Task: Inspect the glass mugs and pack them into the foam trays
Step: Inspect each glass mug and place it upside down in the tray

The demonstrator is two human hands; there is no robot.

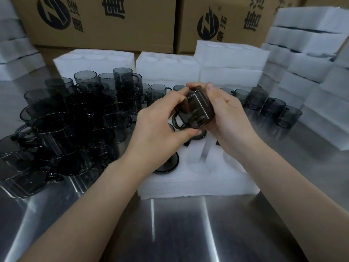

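Both hands hold one smoked-glass mug [200, 108] at frame centre, lifted clear above the foam tray [188, 184], which lies on the steel bench [179, 224] at 6 o'clock of the mug. Left hand [160, 120]: grip closed, fingertips on the upper edge, thumb under the lower edge near the loop handle [175, 121]. Right hand [228, 112]: grip curled round the far wall, thumb over the top. The mug is tilted on its side, handle towards 8 o'clock. The tray pockets at 7 o'clock and directly beneath the mug show dark round shapes, probably mugs already seated, though the hands cover most of them. Loose mugs [62, 125] are heaped at 9 o'clock; a single row of mugs [273, 106] runs at 2 to 3 o'clock. Spare foam blocks [311, 76] are stacked at 2 o'clock, with printed cartons [113, 21] at 12 o'clock. Handling judgement: thin-walled, rigid, light, smooth and likely slippery in bare fingers; brittle at the rim and at the handle joints. Best held across the body with opposed thumb and fingers, as now, not hung from the handle. The foam is soft and forgiving, so seating should need only light pressure. The main risk is knocking glass against glass near the heap.
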